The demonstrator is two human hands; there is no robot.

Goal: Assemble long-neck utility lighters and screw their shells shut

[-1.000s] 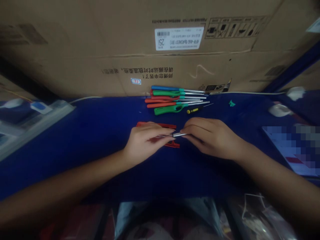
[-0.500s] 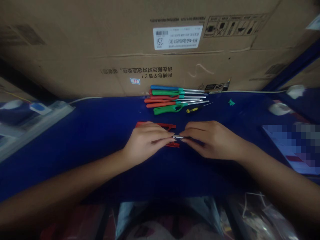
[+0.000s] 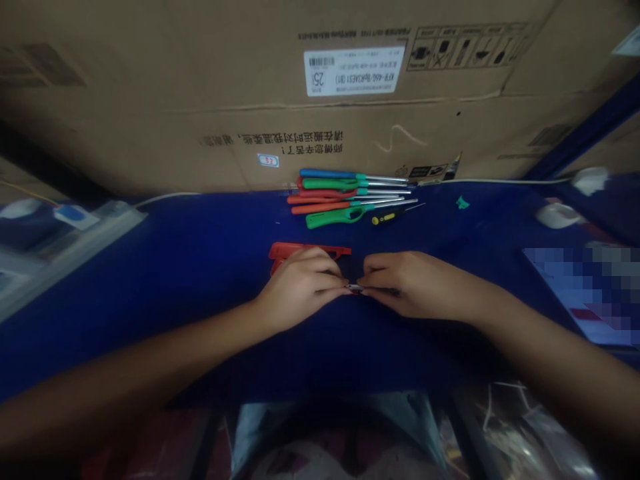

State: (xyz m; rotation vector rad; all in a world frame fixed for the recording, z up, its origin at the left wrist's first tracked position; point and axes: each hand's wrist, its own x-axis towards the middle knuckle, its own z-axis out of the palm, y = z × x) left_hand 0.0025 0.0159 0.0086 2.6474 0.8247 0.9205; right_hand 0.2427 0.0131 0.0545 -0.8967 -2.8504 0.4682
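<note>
Between the fingertips of both hands is a small silvery metal piece [image 3: 355, 287], largely covered by the fingers. My left hand [image 3: 299, 288] pinches its left end, and my right hand [image 3: 417, 283] pinches the right end. Partly under my left hand lies a red plastic lighter shell [image 3: 286, 251]; a second red part sits closer to me, mostly hidden by that hand. Beyond the hands is a row of stick lighters with blue, red and green handles, among them a green lighter [image 3: 330, 218] at the near side.
A yellow-handled screwdriver [image 3: 384, 219] lies right of the lighters. Behind them stands a large cardboard box [image 3: 175, 100]. A green scrap [image 3: 462, 203] and a white roll-like object [image 3: 557, 215] are on the blue table [image 3: 210, 267]. A pale panel [image 3: 100, 240] edges the left.
Both hands have come slightly nearer to me with the metal piece. More of the red shell's far half shows above my left hand.
</note>
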